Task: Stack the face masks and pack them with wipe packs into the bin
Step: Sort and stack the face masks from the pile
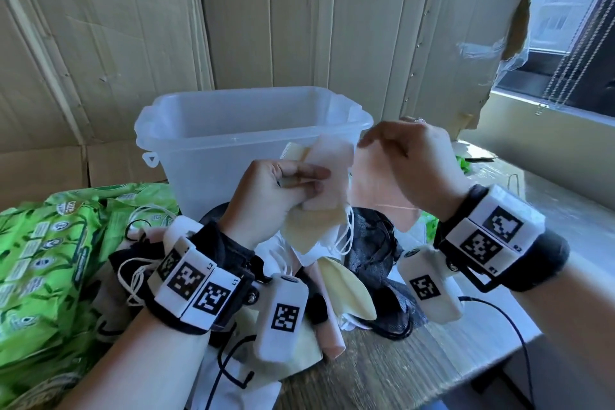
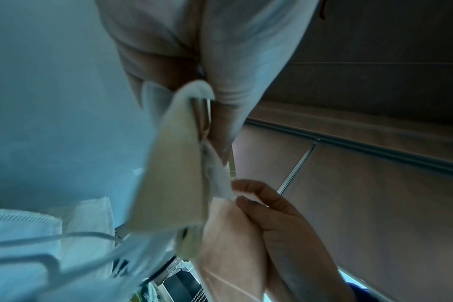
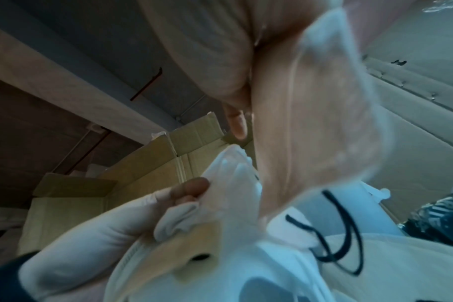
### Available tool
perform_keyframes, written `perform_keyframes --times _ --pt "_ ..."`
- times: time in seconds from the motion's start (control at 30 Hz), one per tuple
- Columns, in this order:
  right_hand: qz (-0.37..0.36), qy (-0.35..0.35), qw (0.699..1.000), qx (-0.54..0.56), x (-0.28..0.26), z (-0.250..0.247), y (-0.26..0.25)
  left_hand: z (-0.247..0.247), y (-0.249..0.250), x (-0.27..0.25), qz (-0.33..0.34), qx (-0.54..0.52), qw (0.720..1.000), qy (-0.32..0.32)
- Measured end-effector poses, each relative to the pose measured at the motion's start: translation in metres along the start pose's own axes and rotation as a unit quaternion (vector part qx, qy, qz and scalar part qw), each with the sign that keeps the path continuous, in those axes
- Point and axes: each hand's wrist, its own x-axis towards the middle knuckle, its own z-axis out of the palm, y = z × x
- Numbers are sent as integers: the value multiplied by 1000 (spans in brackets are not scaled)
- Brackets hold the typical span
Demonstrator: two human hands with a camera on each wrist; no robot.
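My left hand (image 1: 293, 186) grips a small stack of folded face masks (image 1: 319, 183), cream, white and pale pink, held up in front of the translucent bin (image 1: 186, 136). In the left wrist view the cream mask (image 2: 173, 183) hangs from my fingers. My right hand (image 1: 399, 156) pinches a peach-pink mask (image 1: 376, 186) by its top edge, right beside the stack; the same mask (image 3: 311, 114) fills the right wrist view. More masks, black, cream and white (image 1: 349, 289), lie heaped on the table below. Green wipe packs (image 1: 50, 243) lie at the left.
The bin stands open at the back of the wooden table (image 1: 416, 359), against cardboard sheets (image 1: 299, 10). A black cable (image 1: 519, 333) trails over the table's right edge. A window (image 1: 572, 20) is at the upper right.
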Motion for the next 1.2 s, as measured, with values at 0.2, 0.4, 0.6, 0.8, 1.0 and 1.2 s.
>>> perform_keyframes --times 0.2,0.4,0.6,0.8,1.0,1.2 --pt "20 -98 995 17 2 13 -5 -1 -4 -1 28 80 996 -20" --pt "65 -57 995 54 0 11 -4 -1 -7 2 50 88 995 3" --pt "28 -29 990 133 1 11 6 3 -5 1 5 -22 999 -30" --pt "10 44 989 144 3 8 13 2 -5 2 -45 -51 998 6" --pt "-22 225 968 104 15 -4 14 -10 -9 8 -32 50 991 118" --pt "-249 -65 961 99 -6 23 -8 -6 -2 5 -82 -28 992 97"
